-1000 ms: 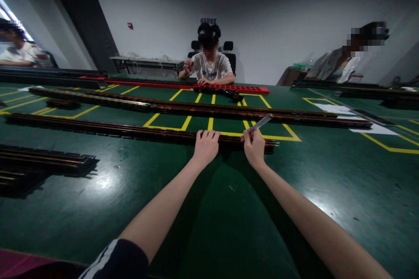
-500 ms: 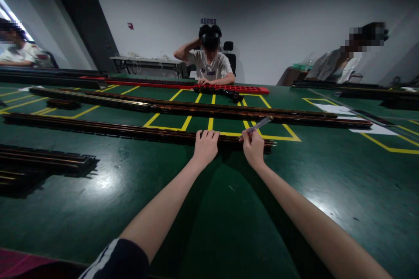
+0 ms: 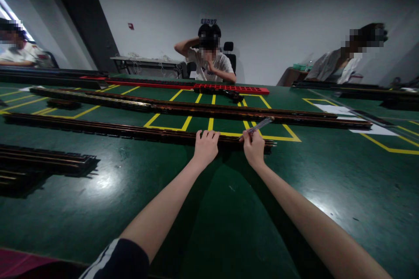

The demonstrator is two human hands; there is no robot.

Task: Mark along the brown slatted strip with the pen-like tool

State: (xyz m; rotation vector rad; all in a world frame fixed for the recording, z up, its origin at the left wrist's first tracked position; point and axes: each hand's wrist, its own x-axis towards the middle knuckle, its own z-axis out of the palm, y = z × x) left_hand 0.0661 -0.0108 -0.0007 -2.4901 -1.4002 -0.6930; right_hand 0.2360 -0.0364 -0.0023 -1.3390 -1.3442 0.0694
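A long dark bar (image 3: 98, 127) with thin coppery lines along it lies across the green table in front of me. My left hand (image 3: 206, 146) is closed over this bar, its fingers draped across the top and its thumb hidden. Close to the bar's right end, my right hand (image 3: 254, 148) pinches a slim, clear, pen-like tool (image 3: 262, 124). The tool slants up to the right, and its lower end is at the bar by my fingertips; I cannot tell whether it touches.
Beyond lie more long dark bars (image 3: 203, 108) and a red slotted tray (image 3: 242, 89). Shorter dark bars (image 3: 42, 159) are at left. White papers (image 3: 373, 127) lie at right. Yellow tape (image 3: 212, 120) marks the green table (image 3: 229, 218). A person (image 3: 209, 63) sits opposite, others at both sides.
The person opposite has lifted a hand from the table up to the face. My hands, the bar and the clear tool stay in nearly the same place.
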